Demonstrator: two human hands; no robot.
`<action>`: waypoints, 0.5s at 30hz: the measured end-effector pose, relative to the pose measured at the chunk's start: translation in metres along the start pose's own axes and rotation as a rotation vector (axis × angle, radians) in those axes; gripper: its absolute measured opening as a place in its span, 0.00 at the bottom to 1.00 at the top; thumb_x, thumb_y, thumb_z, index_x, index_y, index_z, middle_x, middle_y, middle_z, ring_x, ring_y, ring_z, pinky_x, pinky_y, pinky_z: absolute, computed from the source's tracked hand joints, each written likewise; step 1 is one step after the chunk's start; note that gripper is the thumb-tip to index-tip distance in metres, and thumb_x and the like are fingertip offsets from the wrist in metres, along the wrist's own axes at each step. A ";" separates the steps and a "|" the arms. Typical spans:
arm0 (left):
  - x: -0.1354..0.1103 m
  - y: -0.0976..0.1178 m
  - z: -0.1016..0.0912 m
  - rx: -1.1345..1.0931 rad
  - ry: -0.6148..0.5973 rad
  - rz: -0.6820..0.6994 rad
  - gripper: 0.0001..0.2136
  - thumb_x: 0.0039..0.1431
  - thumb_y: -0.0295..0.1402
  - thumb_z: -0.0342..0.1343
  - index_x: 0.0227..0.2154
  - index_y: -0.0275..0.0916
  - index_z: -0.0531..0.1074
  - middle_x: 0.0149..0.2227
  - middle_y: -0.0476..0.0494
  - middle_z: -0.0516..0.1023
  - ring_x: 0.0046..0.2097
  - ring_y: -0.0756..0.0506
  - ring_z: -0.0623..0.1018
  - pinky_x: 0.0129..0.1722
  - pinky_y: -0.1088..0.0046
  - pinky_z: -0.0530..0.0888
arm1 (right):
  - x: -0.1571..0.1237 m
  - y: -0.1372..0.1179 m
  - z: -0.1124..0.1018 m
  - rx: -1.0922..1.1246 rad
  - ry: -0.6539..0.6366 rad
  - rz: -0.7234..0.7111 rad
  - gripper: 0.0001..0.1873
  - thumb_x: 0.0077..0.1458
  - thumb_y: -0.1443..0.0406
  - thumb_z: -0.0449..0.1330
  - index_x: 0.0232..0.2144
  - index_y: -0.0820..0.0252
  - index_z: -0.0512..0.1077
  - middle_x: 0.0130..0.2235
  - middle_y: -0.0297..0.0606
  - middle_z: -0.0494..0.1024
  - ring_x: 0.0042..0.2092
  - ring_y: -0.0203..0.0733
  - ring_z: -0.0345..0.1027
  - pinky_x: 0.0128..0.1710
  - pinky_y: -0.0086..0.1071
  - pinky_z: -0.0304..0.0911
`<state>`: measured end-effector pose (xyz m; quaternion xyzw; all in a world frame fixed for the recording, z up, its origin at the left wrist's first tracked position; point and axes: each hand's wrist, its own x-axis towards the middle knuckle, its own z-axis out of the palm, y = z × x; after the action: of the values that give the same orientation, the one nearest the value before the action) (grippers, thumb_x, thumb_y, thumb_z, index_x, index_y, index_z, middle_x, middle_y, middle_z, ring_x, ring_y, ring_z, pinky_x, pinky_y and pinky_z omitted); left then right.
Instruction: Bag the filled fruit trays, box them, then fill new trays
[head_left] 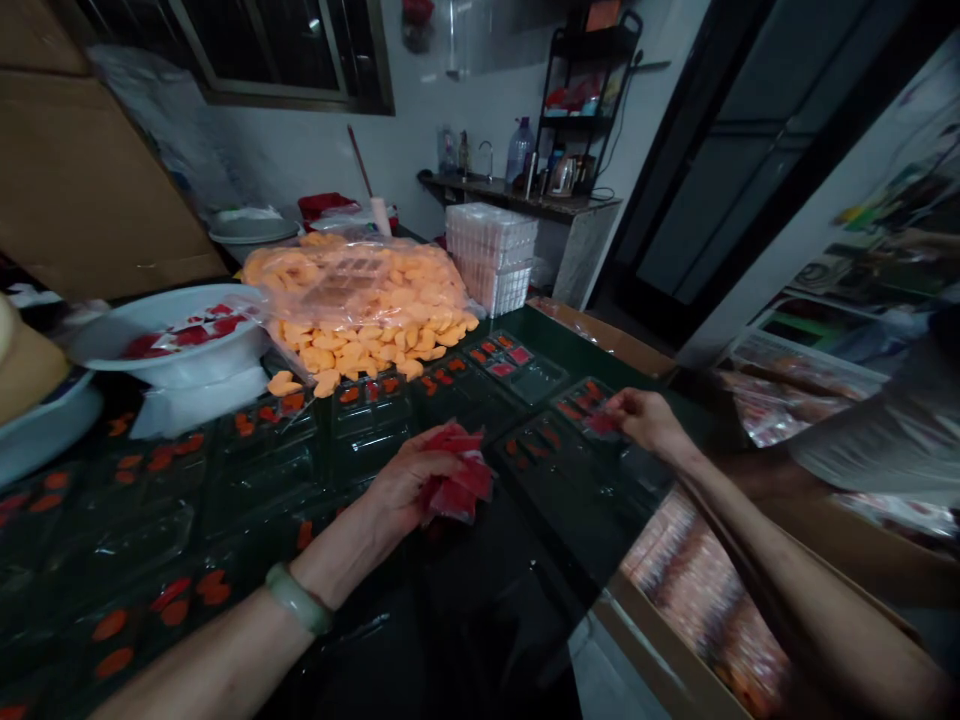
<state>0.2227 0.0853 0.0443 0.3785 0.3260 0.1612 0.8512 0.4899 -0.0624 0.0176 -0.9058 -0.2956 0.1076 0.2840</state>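
My left hand (pixel 416 478), with a pale green bangle at the wrist, is closed around a bunch of small red packets (pixel 461 475) above the table. Out to the right, my right hand (pixel 651 418) pinches one red packet (pixel 602 424) over a clear plastic tray (pixel 577 400) that holds several orange-red pieces. Just behind it, another clear tray (pixel 536 378) has two red packets (pixel 514 362) lying in it beside orange-red pieces. More clear trays (pixel 262 480) with orange-red pieces cover the dark table to the left.
A large clear bag of orange pieces (pixel 360 285) spills onto the table's back. A pale basin (pixel 169 345) holding red packets stands at left. Stacked clear containers (pixel 491 255) rise behind. Cardboard boxes of packed goods (pixel 697 590) line the right, near another person's sleeve (pixel 877 430).
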 end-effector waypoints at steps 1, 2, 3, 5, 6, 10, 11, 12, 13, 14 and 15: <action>0.001 -0.001 0.000 -0.001 -0.002 -0.003 0.18 0.29 0.16 0.58 0.29 0.34 0.70 0.27 0.46 0.78 0.26 0.46 0.77 0.27 0.72 0.73 | -0.001 0.004 0.002 -0.068 0.035 0.007 0.02 0.45 0.68 0.55 0.24 0.62 0.67 0.24 0.37 0.71 0.28 0.39 0.65 0.28 0.30 0.58; 0.002 -0.003 0.001 -0.004 -0.009 0.000 0.18 0.29 0.16 0.58 0.29 0.34 0.70 0.27 0.46 0.78 0.26 0.45 0.77 0.27 0.71 0.73 | -0.002 0.007 0.005 -0.131 0.069 0.007 0.03 0.45 0.68 0.55 0.25 0.62 0.68 0.26 0.40 0.72 0.32 0.43 0.66 0.31 0.33 0.59; 0.003 -0.005 0.003 -0.005 -0.027 0.004 0.18 0.29 0.16 0.58 0.29 0.34 0.70 0.27 0.46 0.78 0.27 0.45 0.77 0.27 0.71 0.73 | -0.004 0.010 0.009 -0.182 0.097 -0.001 0.03 0.45 0.68 0.55 0.26 0.62 0.69 0.29 0.44 0.72 0.36 0.47 0.66 0.34 0.36 0.59; 0.005 -0.009 0.007 -0.002 -0.090 0.014 0.18 0.29 0.16 0.58 0.30 0.34 0.71 0.27 0.45 0.78 0.26 0.46 0.77 0.27 0.72 0.72 | -0.009 0.009 0.016 -0.299 0.162 -0.057 0.06 0.46 0.68 0.55 0.29 0.63 0.70 0.34 0.49 0.72 0.43 0.53 0.63 0.39 0.42 0.58; 0.006 -0.010 0.010 0.000 -0.120 0.018 0.18 0.29 0.16 0.57 0.30 0.34 0.71 0.27 0.46 0.78 0.26 0.46 0.76 0.27 0.73 0.72 | -0.012 0.006 0.019 -0.362 0.208 -0.109 0.07 0.47 0.67 0.55 0.31 0.64 0.70 0.36 0.50 0.71 0.45 0.54 0.61 0.41 0.43 0.58; 0.006 -0.014 0.027 0.056 -0.110 0.018 0.16 0.29 0.16 0.57 0.27 0.33 0.71 0.23 0.48 0.76 0.23 0.48 0.74 0.24 0.74 0.70 | -0.042 -0.029 0.018 -0.242 0.359 -0.531 0.10 0.55 0.65 0.50 0.37 0.64 0.68 0.37 0.47 0.70 0.40 0.46 0.64 0.39 0.39 0.62; 0.006 -0.014 0.032 0.080 -0.104 0.015 0.16 0.28 0.16 0.56 0.27 0.33 0.71 0.23 0.48 0.75 0.23 0.48 0.74 0.24 0.74 0.70 | -0.054 -0.043 0.015 -0.098 0.329 -0.670 0.10 0.56 0.65 0.50 0.38 0.64 0.67 0.37 0.45 0.70 0.39 0.43 0.65 0.38 0.36 0.63; 0.006 -0.014 0.035 0.102 -0.108 0.014 0.16 0.28 0.16 0.56 0.26 0.33 0.71 0.22 0.48 0.75 0.22 0.48 0.74 0.24 0.74 0.70 | -0.067 -0.057 0.012 0.020 0.264 -0.806 0.11 0.57 0.65 0.50 0.40 0.63 0.67 0.38 0.44 0.70 0.38 0.41 0.65 0.37 0.34 0.64; 0.005 -0.014 0.038 0.124 -0.125 0.007 0.15 0.28 0.16 0.56 0.26 0.33 0.71 0.22 0.48 0.75 0.22 0.49 0.73 0.24 0.75 0.70 | -0.082 -0.070 0.008 0.072 0.207 -0.915 0.12 0.56 0.64 0.52 0.42 0.62 0.66 0.40 0.44 0.70 0.39 0.40 0.66 0.38 0.33 0.64; 0.004 -0.014 0.040 0.146 -0.150 -0.004 0.15 0.29 0.17 0.57 0.27 0.33 0.71 0.22 0.48 0.74 0.21 0.49 0.73 0.23 0.75 0.69 | -0.096 -0.080 0.004 0.076 0.171 -0.997 0.14 0.56 0.64 0.53 0.44 0.62 0.65 0.41 0.44 0.69 0.40 0.40 0.66 0.38 0.33 0.64; 0.002 -0.013 0.040 0.167 -0.168 -0.017 0.15 0.30 0.18 0.57 0.27 0.33 0.71 0.22 0.48 0.74 0.21 0.49 0.73 0.22 0.76 0.68 | -0.109 -0.086 0.000 0.064 0.172 -1.044 0.16 0.55 0.65 0.54 0.47 0.61 0.64 0.43 0.45 0.69 0.42 0.41 0.66 0.39 0.34 0.64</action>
<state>0.2517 0.0561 0.0533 0.4573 0.2691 0.0938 0.8424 0.3620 -0.0702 0.0702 -0.6345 -0.6794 -0.1137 0.3506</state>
